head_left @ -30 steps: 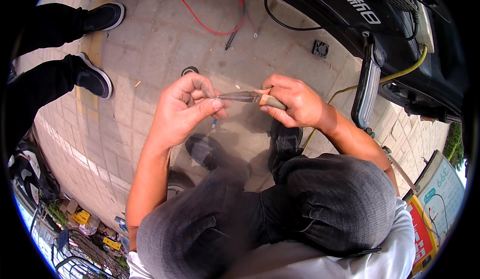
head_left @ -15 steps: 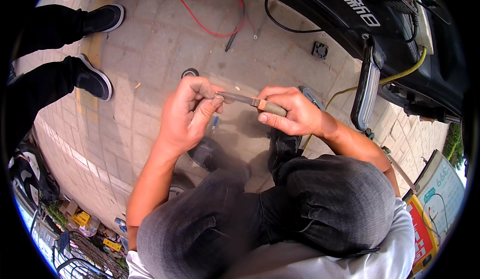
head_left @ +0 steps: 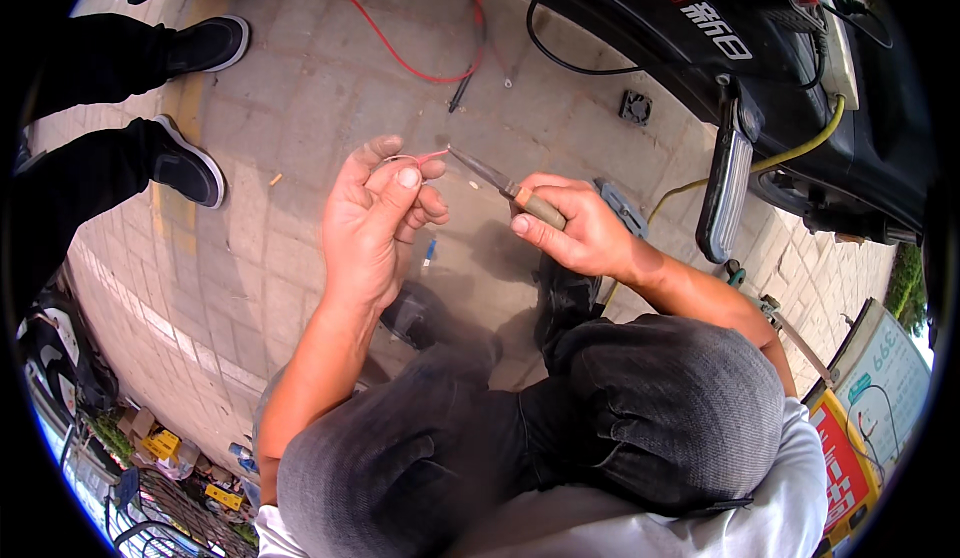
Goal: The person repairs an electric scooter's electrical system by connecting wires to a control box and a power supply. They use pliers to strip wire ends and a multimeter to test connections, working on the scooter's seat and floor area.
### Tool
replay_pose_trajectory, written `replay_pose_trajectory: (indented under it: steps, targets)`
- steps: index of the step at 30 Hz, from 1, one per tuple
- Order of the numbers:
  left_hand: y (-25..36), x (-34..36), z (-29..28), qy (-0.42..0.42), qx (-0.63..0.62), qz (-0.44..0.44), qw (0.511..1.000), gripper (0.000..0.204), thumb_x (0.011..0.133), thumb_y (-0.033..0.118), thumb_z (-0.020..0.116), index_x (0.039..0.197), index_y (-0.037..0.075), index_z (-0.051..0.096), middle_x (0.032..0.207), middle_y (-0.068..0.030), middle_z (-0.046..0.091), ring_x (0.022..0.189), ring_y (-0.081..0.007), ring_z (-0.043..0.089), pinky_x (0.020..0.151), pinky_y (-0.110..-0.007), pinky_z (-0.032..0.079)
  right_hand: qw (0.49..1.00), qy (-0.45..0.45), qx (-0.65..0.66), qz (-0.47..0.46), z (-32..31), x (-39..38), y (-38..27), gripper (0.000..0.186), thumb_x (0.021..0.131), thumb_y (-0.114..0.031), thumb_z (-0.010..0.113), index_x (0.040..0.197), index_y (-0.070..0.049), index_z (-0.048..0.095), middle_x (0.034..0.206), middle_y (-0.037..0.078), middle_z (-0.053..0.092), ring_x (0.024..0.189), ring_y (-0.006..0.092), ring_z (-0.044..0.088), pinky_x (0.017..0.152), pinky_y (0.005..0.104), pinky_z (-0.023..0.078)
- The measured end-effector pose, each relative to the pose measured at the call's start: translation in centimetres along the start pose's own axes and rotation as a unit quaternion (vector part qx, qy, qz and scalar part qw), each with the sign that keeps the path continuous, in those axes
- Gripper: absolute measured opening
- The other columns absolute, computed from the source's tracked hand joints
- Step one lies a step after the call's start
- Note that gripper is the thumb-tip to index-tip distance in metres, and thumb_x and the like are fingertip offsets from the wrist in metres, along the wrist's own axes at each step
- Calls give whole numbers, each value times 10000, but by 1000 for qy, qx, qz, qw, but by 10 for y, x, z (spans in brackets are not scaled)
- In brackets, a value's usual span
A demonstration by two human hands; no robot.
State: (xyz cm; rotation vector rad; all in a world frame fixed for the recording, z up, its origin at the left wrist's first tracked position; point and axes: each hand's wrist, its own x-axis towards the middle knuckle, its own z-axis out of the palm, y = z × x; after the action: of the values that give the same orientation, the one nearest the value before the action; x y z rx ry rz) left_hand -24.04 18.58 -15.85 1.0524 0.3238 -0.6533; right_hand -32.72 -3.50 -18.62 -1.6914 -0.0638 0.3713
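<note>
Thin pink-red and pale wires [head_left: 432, 155] are pinched in the fingers of my left hand [head_left: 375, 223]. My right hand [head_left: 570, 228] grips long-nose pliers [head_left: 482, 171] with an olive and orange handle, their narrow tip at or very near the end of the pink-red wire. Both hands are raised over the paving [head_left: 280, 288], between and just beyond my bent knees. A small blue object [head_left: 429, 253] lies on the ground below them.
A black scooter [head_left: 640, 18] with a footrest [head_left: 725, 183] fills the upper right, beside a yellow cable [head_left: 800, 150], small fan [head_left: 636, 107] and red and black leads [head_left: 405, 58]. Another person's shoes [head_left: 185, 163] are at left, clutter [head_left: 165, 443] lower left, signboards [head_left: 870, 398] lower right.
My left hand has turned and shifted slightly right, showing the wires. The pliers have tilted, tip rising from among my left fingers to the wire's end.
</note>
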Motion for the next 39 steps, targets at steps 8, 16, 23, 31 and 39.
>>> replay_pose_trajectory:
  steps: [8, 16, 23, 31, 39]
  targets:
    - [-5, -1, -6, 22, 139, -6, 990, 156, 927, 116, 630, 1027, 0, 603, 872, -69, 632, 664, -127, 603, 581, -251, 507, 973, 96, -197, -72, -5, 7, -11, 251, 829, -136, 704, 1031, -2, 640, 1182, 178, 576, 1082, 351, 564, 908, 400, 473]
    - [2, -7, 0, 9, 233, -10, 972, 144, 902, 68, 607, 1017, -17, 593, 774, -36, 584, 554, -71, 455, 475, -224, 345, 914, 91, -361, -160, 4, 35, -25, 331, 757, -125, 735, 1041, 9, 631, 1263, 195, 524, 1183, 373, 498, 994, 482, 386]
    - [7, -10, 0, 3, 236, -16, 972, 145, 894, 71, 627, 1007, -16, 601, 699, -6, 539, 542, -58, 421, 469, -219, 320, 900, 89, -378, -197, 7, 37, -26, 293, 758, -152, 721, 980, 18, 633, 1173, 170, 554, 1086, 341, 530, 940, 475, 411]
    - [13, -11, -3, -43, 239, -46, 969, 150, 905, 102, 641, 1028, 17, 648, 731, 61, 526, 609, -15, 413, 514, -195, 327, 921, 72, -329, -196, 7, 33, -24, 398, 647, -44, 761, 1023, 0, 638, 1075, 159, 533, 938, 351, 532, 807, 426, 468]
    - [16, -12, -4, -50, 223, -82, 970, 107, 909, 106, 637, 975, 23, 652, 701, 64, 520, 567, -8, 383, 478, -197, 284, 934, 51, -302, -182, 7, 30, -25, 340, 702, -74, 757, 1023, -14, 665, 988, 134, 545, 863, 308, 559, 752, 379, 491]
